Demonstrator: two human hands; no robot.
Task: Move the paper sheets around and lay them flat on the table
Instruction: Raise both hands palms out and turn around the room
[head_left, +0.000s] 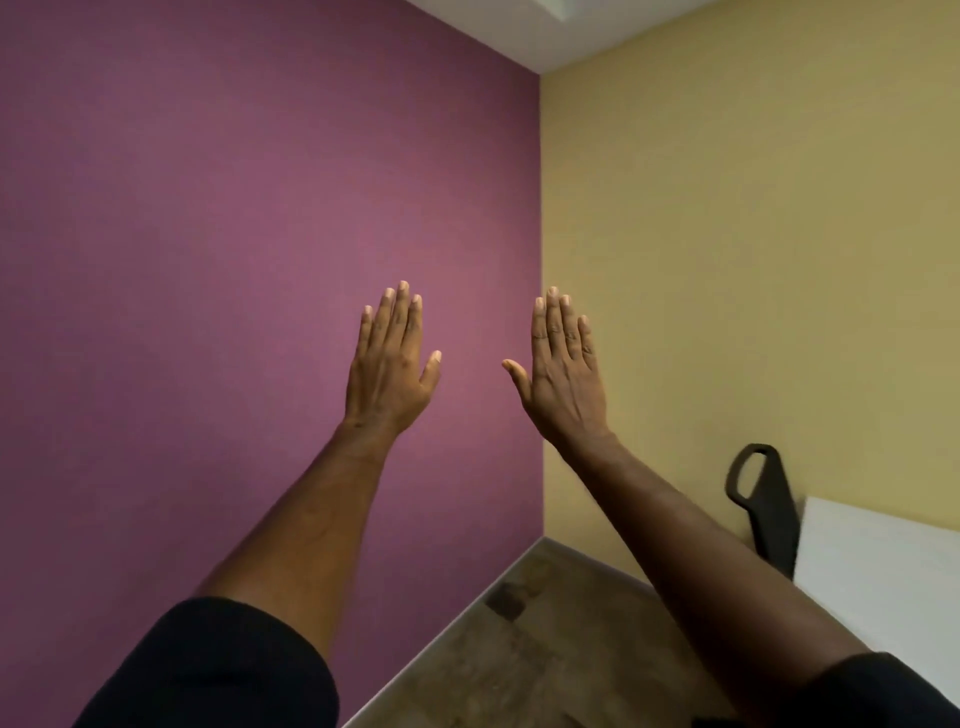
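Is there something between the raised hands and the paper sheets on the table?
That cannot be judged. Left hand and right hand are open, raised before the walls. No paper sheet is clearly visible, only a white surface at lower right, with nothing between it and the right hand.

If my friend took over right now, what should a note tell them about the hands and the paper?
Left hand: open, raised flat in the air, holding nothing.
Right hand: the same, open and holding nothing.
Paper: no sheet clearly in view; a white flat surface shows at the lower right, but I cannot tell what it is.
Done: nothing that can be seen.
Left: find the sheets, move them, lay them flat.
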